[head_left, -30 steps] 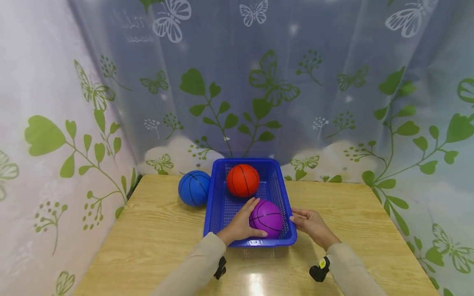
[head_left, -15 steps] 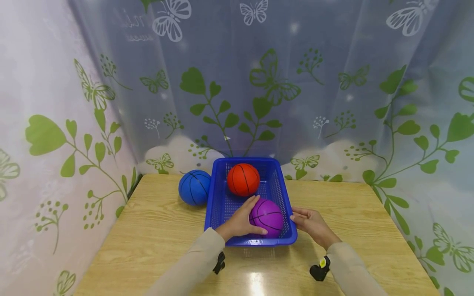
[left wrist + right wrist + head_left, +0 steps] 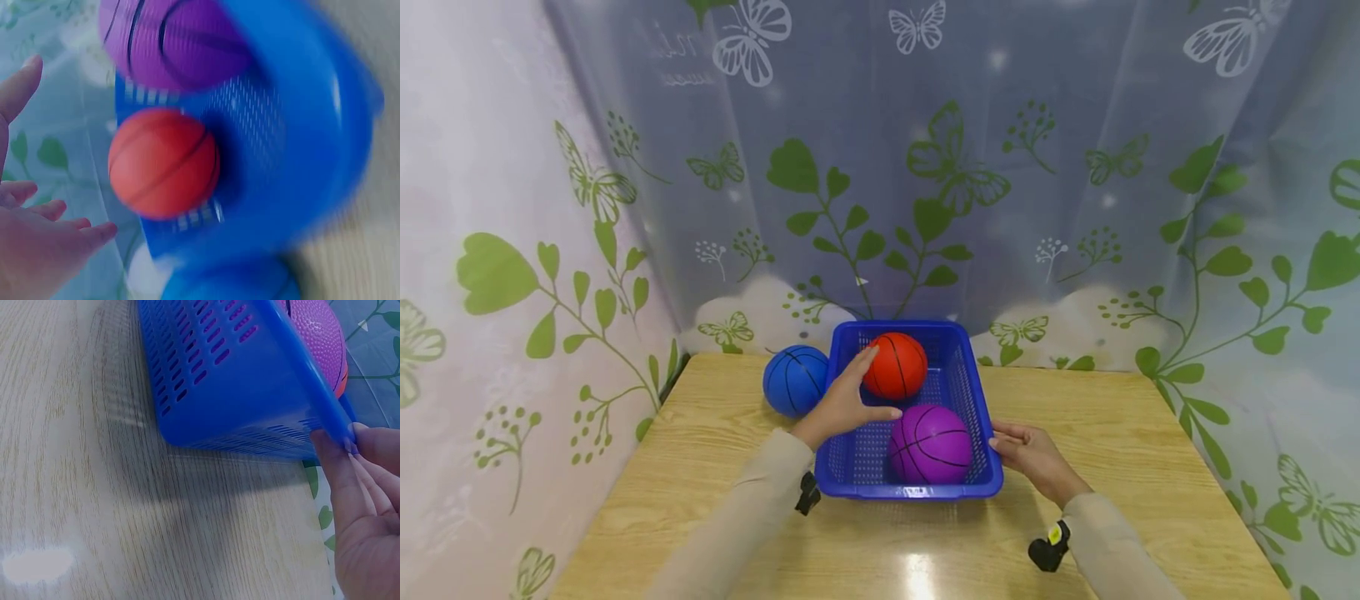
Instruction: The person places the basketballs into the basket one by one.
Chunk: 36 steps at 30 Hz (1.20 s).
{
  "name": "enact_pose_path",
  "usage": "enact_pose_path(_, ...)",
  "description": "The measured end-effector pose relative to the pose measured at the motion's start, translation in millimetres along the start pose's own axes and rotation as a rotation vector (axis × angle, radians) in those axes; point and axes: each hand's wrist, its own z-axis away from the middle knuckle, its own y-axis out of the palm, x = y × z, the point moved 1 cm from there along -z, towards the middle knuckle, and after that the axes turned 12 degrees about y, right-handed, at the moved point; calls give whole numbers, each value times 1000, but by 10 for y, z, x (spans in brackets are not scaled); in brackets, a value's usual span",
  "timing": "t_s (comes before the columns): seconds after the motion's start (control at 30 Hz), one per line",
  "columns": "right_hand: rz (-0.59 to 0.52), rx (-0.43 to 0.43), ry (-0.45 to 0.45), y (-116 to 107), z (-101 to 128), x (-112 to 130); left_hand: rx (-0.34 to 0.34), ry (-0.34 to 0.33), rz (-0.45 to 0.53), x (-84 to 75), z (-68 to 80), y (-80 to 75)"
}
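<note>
The red ball sits at the far end of the basket, with the left hand spread wide beside it, fingers nearly touching. A careless nudge could roll it into the purple ball. The right hand pinches the basket's right rim. The blue ball crowds the left wall; the tabletop is open to the right.
</note>
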Motion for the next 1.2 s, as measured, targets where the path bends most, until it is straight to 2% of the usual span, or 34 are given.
enact_pose_path(0.27,5,-4,2,-2,1,1,-79,-117,-41,346,81,-505)
enact_pose_path(0.47,-21,20,-8,-16,-26,-39,-189,-252,10,581,200,-694)
enact_pose_path(0.6,-25,29,-21,-23,-35,-51,-275,-312,57,728,280,-704)
enact_pose_path(0.77,-13,29,-19,-16,-33,-36,-354,-365,54,939,348,-645)
enact_pose_path(1.0,-10,27,-21,-31,-31,-22,-475,-501,253,1119,393,-503)
enact_pose_path(1.2,0,30,-21,-32,-17,-22,-484,-551,309,1205,404,-387)
